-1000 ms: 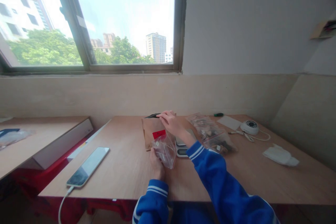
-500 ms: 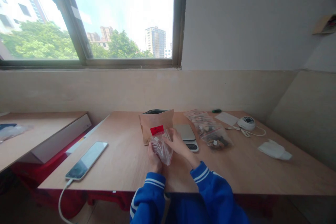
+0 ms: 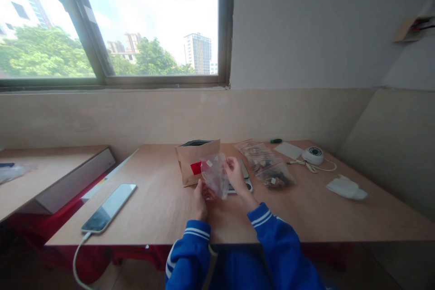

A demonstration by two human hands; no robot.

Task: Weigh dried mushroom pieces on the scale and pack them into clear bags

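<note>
Between my two hands is a clear plastic bag [image 3: 215, 174] with a small white sticker, held up over the table. My left hand [image 3: 201, 197] grips its lower left part with curled fingers. The fingers of my right hand [image 3: 234, 173] pinch its upper right edge. Just behind the plastic bag stands an open brown paper pouch [image 3: 186, 163] with a red label [image 3: 196, 168], partly covered by the plastic. A flat kitchen scale [image 3: 249, 184] lies behind my right hand, mostly hidden.
Right of the scale lie several zip bags [image 3: 272, 173] with brown dried pieces. Farther right are a white paper [image 3: 288, 150], a green-handled tool [image 3: 276, 141], a white dome camera [image 3: 313, 156] with its cable, and crumpled white plastic [image 3: 346, 187]. A phone [image 3: 109, 208] charges at left.
The plastic bag has been raised and spread wider, and it now covers part of the red label. My right hand has shifted to its upper right edge. The whole view has turned slightly right.
</note>
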